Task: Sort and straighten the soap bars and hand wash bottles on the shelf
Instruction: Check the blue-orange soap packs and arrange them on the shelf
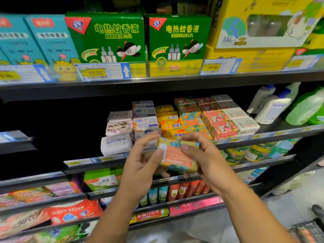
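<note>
Head view | dark shop shelf (soaps stacked) | left hand, right hand grip soap bar

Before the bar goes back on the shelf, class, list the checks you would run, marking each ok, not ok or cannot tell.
1. Bar in a two-handed grip, left hand and right hand: ok.
2. Matching stack in sight: ok.
3. Free slot on that stack: cannot tell.
4. Bottles upright: not ok, they look tilted.
</note>
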